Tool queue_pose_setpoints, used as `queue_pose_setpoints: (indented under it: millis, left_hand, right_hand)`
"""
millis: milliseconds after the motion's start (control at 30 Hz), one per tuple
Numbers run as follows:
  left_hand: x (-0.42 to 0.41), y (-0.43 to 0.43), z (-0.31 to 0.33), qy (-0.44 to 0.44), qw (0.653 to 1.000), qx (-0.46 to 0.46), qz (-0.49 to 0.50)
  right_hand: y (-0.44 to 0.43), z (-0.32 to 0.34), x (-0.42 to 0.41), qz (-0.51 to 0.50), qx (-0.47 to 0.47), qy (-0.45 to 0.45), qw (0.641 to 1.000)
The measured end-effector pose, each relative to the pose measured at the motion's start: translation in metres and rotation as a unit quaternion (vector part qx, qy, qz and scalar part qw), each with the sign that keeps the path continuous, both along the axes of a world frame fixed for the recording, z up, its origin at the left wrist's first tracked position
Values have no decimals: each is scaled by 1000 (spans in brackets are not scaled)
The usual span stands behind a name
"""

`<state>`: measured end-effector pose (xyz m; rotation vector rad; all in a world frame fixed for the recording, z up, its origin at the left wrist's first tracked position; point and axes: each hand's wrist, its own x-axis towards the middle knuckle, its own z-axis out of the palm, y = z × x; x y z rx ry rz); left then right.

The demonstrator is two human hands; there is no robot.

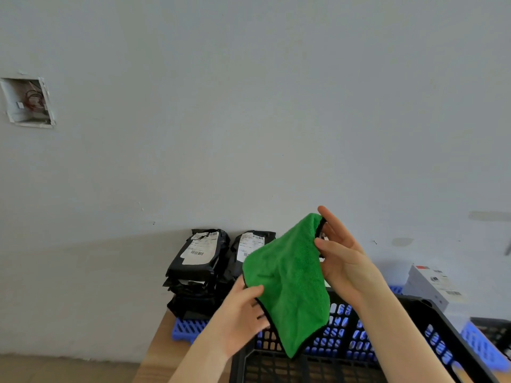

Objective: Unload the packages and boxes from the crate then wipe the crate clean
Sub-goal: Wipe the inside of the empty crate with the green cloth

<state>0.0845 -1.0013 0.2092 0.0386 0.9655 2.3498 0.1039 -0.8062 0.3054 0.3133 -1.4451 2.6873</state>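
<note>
Both hands hold a green cloth (287,277) spread above the black crate (431,319), lower centre of the frame.

The left hand (243,310) pinches the cloth's lower-left edge, its fingers (253,291) clamped on the fabric. The right hand (343,261) pinches the upper-right corner between thumb and fingers. The cloth hangs between them, its tip dipping inside the crate's rim. Black packages (199,261) are stacked behind at centre, and a white box (431,286) sits at right.

Wooden table (157,349) with blue pallet (188,327), black crate (414,304).
</note>
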Motion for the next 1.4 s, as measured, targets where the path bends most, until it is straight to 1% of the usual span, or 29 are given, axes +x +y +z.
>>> queue_pose_setpoints:
  millis: [67, 167, 233, 300, 333, 400, 467, 500, 533, 567, 633, 667, 700, 733, 767, 800, 833, 867, 900, 967, 1100, 1133, 1167, 1200, 1267, 1367, 1400]
  left_hand:
    - [-8, -5, 6, 19, 994, -69, 86]
    - [-19, -17, 16, 48, 974, -127, 184]
    - [-24, -24, 25, 104, 961, -159, 202]
    - [-29, -30, 34, 172, 947, -210, 175]
    - [-31, -33, 39, 206, 935, -244, 154]
    - [-35, -37, 46, 268, 897, -331, 120]
    - [-38, -38, 53, 323, 836, -430, 113]
    - [-41, -38, 54, 346, 802, -471, 123]
    - [-44, -38, 55, 367, 773, -498, 137]
    - [-48, -39, 55, 382, 753, -513, 156]
    - [-56, -40, 55, 395, 727, -529, 185]
    - [-58, -40, 56, 393, 720, -537, 195]
    - [-59, -40, 57, 387, 717, -544, 202]
    - [-59, -40, 59, 380, 720, -545, 202]
    - [-60, -41, 60, 372, 733, -535, 196]
    - [-60, -41, 61, 360, 756, -514, 183]
    - [-60, -40, 62, 341, 786, -487, 169]
    - [-59, -39, 63, 318, 813, -460, 161]
    - [-59, -37, 62, 295, 831, -441, 163]
    - [-59, -32, 58, 268, 848, -420, 181]
    - [-53, -23, 55, 248, 864, -391, 200]
    - [-50, -21, 55, 252, 868, -383, 193]
    - [-49, -20, 55, 258, 871, -377, 181]
    - [-48, -19, 55, 265, 874, -372, 165]
    - [-43, -14, 59, 261, 884, -363, 133]
    - [-36, -3, 63, 232, 923, -292, 94]
    - [-33, 1, 65, 227, 936, -259, 77]
  right_hand:
    - [12, -3, 1, -22, 16, -10, 1000]
    - [29, -7, 1, -52, 65, -33, 996]
    - [36, -10, 2, -74, 133, -48, 987]
    - [41, -12, 0, -112, 242, -58, 962]
    - [43, -13, -2, -136, 304, -60, 941]
    - [46, -13, -6, -186, 432, -61, 880]
    - [47, -12, -10, -221, 547, -56, 806]
    - [48, -13, -12, -231, 588, -48, 774]
    - [48, -14, -14, -234, 618, -42, 749]
    - [47, -15, -15, -236, 639, -37, 731]
    - [50, -19, -18, -246, 665, -38, 704]
    - [52, -22, -20, -248, 658, -45, 710]
    - [54, -24, -22, -241, 633, -60, 734]
    - [55, -26, -23, -229, 587, -80, 772]
    - [54, -25, -22, -212, 531, -108, 813]
    - [52, -25, -22, -196, 471, -136, 849]
    - [50, -26, -21, -188, 418, -160, 874]
    - [48, -29, -21, -189, 379, -178, 888]
    - [46, -32, -21, -196, 355, -189, 894]
    - [39, -37, -23, -235, 343, -194, 889]
    - [25, -41, -23, -321, 409, -164, 839]
    - [20, -40, -21, -337, 423, -149, 828]
    - [15, -37, -19, -346, 426, -134, 825]
    - [9, -34, -16, -348, 421, -118, 830]
    - [-6, -27, -10, -322, 393, -84, 857]
    - [-29, -20, -2, -208, 321, -54, 922]
    - [-36, -19, 0, -159, 307, -49, 937]
